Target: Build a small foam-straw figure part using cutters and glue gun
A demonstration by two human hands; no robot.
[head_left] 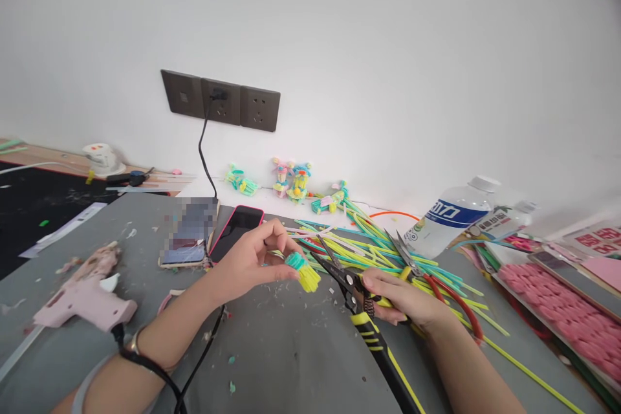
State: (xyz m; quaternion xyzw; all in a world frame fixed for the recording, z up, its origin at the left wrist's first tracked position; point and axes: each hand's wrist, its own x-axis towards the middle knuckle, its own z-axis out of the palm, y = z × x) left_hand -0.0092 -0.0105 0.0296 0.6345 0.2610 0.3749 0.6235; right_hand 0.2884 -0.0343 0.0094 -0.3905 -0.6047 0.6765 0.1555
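My left hand (257,259) is closed in a pinch on a small bundle of pipe cleaners (305,273), teal at the top and yellow below. To its right, my right hand (392,297) has its fingers around one black-and-yellow handle of spring-loaded shears (383,356). The blades (334,265) stand apart, pointing up and left, close to the bundle without touching it. Behind the shears lies a loose heap of yellow, teal and green pipe cleaners (359,242). Red-handled scissors (451,310) rest on that heap beside my right hand.
A pink glue gun (85,304) lies at left, its black cable (155,369) running past my left forearm. Two phones, one pink-edged (237,226), lie behind my left hand. Several small pipe-cleaner figures (299,181) line the wall. A bottle (451,217) stands at right near pink braided material (557,310).
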